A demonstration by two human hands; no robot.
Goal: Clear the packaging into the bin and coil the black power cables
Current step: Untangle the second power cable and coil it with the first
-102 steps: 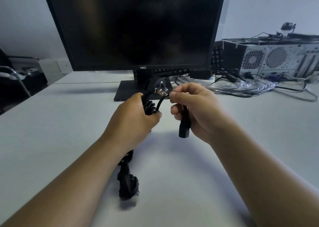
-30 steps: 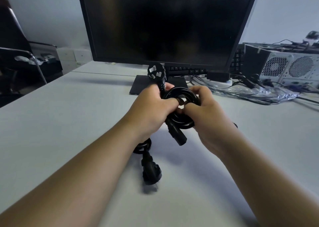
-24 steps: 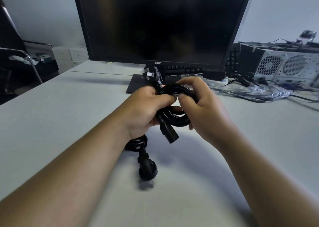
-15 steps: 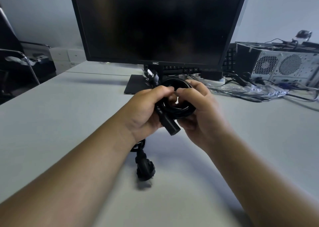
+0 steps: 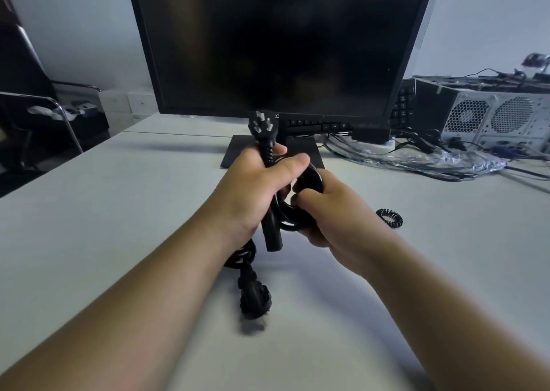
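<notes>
Both hands hold a coiled black power cable (image 5: 294,212) above the white table (image 5: 119,212), in front of the monitor. My left hand (image 5: 253,188) grips the coil's left side, with the three-pin plug (image 5: 263,124) sticking up above its fingers. My right hand (image 5: 333,215) grips the coil's right side, fingers curled through the loop. The cable's device connector (image 5: 272,236) hangs down between the hands. A second black cable (image 5: 253,289) with its own plug lies on the table under my left forearm, partly hidden.
A black monitor (image 5: 279,45) on a flat base stands just behind the hands. To the right lie clear plastic packaging (image 5: 431,160) over tangled cables and a computer case (image 5: 488,116). A small black spiral hair tie (image 5: 390,217) lies right of my right hand. A chair (image 5: 38,113) stands left.
The loose cable end has been wound into a tight coil between both hands. The plug now stands up higher above my left hand, and the hair tie has come into view.
</notes>
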